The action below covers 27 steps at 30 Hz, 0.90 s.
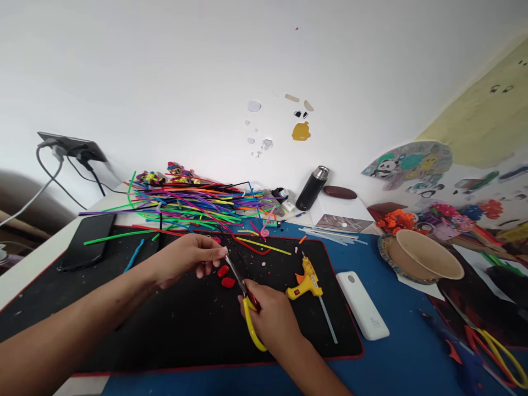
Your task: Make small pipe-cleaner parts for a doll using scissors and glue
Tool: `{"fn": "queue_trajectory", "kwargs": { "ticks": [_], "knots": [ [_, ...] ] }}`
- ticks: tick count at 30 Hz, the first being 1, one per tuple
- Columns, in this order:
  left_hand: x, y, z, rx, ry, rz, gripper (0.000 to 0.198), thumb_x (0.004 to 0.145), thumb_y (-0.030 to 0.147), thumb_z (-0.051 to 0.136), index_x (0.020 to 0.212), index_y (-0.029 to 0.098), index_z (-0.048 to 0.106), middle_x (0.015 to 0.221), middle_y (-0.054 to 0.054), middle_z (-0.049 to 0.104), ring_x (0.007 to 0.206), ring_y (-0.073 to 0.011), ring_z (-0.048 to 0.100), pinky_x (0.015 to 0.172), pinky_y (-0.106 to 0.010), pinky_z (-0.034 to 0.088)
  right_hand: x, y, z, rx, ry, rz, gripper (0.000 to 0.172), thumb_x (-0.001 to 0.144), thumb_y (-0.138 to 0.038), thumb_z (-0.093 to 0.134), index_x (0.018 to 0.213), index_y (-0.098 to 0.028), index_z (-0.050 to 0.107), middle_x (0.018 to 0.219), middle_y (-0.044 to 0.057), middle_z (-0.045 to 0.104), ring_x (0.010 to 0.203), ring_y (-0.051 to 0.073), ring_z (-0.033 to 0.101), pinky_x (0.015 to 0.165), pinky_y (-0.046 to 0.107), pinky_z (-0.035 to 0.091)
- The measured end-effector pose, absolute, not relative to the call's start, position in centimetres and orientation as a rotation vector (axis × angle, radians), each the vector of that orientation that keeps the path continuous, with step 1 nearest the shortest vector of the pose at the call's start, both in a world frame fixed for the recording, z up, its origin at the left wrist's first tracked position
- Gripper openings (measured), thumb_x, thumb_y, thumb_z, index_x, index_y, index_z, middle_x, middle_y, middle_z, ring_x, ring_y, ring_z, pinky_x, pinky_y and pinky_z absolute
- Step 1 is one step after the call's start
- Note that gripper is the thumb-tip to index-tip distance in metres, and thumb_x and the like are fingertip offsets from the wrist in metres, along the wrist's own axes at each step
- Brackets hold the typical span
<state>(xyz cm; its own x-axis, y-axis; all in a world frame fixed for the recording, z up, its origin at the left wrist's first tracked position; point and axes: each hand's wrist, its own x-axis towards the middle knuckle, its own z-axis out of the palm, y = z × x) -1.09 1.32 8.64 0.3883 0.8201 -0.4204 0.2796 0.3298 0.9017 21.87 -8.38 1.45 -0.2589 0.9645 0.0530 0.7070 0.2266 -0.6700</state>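
Observation:
My right hand [270,313] grips a pair of scissors with yellow and red handles [252,325], the blades pointing up and left. Close to the blade tips, my left hand [196,256] is pinched, thumb against index finger; a tiny pale bit shows at its fingertips, too small to name. Two red pieces [227,282] lie on the black mat [185,335] between the hands. To the right rests a yellow glue gun [306,280] with a clear stick in its back.
Many coloured pipe cleaners [198,206] are piled along the wall. A phone [88,239] lies left. Behind and right are a black flask [312,188], a white power bank [363,305], a beige bowl [429,256] and more scissors [495,352].

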Motion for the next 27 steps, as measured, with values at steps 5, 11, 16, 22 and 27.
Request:
{"fn": "queue_trajectory", "kwargs": {
  "ticks": [5,11,16,22,27],
  "knots": [
    [-1.9,2.5,8.4,1.079,1.141,0.363,0.053,0.058,0.062,0.093,0.072,0.014,0.077,0.075,-0.005,0.071,0.058,-0.0112,0.061,0.048,-0.018,0.047,22.4,-7.7,2.5,-1.667,-2.33,0.624,0.041,0.096,-0.024,0.062,0.137,-0.023,0.067,0.109,0.009,0.081,0.099,0.025,0.077,0.082,0.029,0.054],
    [-2.5,3.5,8.1,1.079,1.122,0.233,0.055,0.06,0.064,0.092,0.076,0.014,0.079,0.074,-0.007,0.074,0.06,-0.0145,0.065,0.053,-0.022,0.053,22.4,-7.1,3.8,-1.75,-2.466,0.589,0.047,0.096,-0.024,0.062,0.143,-0.024,0.063,0.116,0.01,0.079,0.103,0.026,0.076,0.085,0.03,0.055],
    [-2.5,3.8,8.0,0.99,1.06,0.313,0.048,0.062,0.055,0.095,0.077,0.014,0.076,0.072,-0.003,0.069,0.06,-0.0129,0.065,0.054,-0.02,0.051,22.3,-6.6,4.5,-1.767,-2.473,0.598,0.049,0.097,-0.025,0.063,0.146,-0.024,0.06,0.12,0.01,0.078,0.106,0.026,0.075,0.089,0.031,0.054],
    [-2.9,3.5,6.7,0.976,1.026,0.332,0.049,0.066,0.056,0.093,0.078,0.013,0.073,0.068,0.0,0.062,0.056,-0.0111,0.06,0.049,-0.019,0.044,22.5,-6.6,4.0,-1.761,-2.503,0.56,0.048,0.098,-0.026,0.063,0.145,-0.024,0.06,0.119,0.01,0.078,0.105,0.026,0.076,0.087,0.032,0.054],
    [-3.3,3.0,5.2,1.075,1.037,0.369,0.054,0.072,0.061,0.088,0.1,0.018,0.072,0.074,0.002,0.063,0.06,-0.0133,0.063,0.053,-0.023,0.048,22.6,-6.8,3.7,-1.744,-2.539,0.544,0.044,0.098,-0.027,0.063,0.142,-0.025,0.062,0.112,0.009,0.079,0.099,0.024,0.076,0.081,0.03,0.054]
  ]
}}
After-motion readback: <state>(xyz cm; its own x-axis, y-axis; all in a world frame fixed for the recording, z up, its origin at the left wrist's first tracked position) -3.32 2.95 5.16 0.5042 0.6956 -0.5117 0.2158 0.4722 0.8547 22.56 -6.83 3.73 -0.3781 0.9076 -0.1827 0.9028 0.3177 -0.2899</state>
